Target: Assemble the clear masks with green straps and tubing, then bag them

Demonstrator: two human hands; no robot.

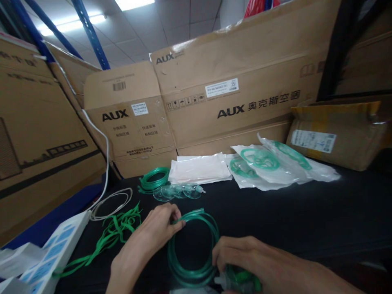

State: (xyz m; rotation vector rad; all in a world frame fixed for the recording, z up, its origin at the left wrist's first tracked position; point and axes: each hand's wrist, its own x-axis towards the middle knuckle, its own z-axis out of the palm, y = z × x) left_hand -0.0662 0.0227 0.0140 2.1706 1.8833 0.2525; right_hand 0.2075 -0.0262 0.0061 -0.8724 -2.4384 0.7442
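A coil of green plastic tubing (191,274) lies on the black table before me. My left hand (162,226) is closed on the coil's upper left side, thumb and fingers pinching it. At the coil's lower right, my right hand (245,257) wraps around a clear plastic mask (228,281) with a green strap; much of the mask is hidden under the fingers. Its pale connector points left, towards the tubing. Beyond my hands, several clear masks (177,192) sit in a nested row beside another green tubing coil (154,179).
White flat pouches (200,168) and bagged tubing sets (260,161) lie along the back. Green elastic straps (118,228) are heaped at left, near a white cable (107,163) and a white-and-blue box (58,249). Cardboard (239,130) walls the back; a taped parcel (333,139) stands right.
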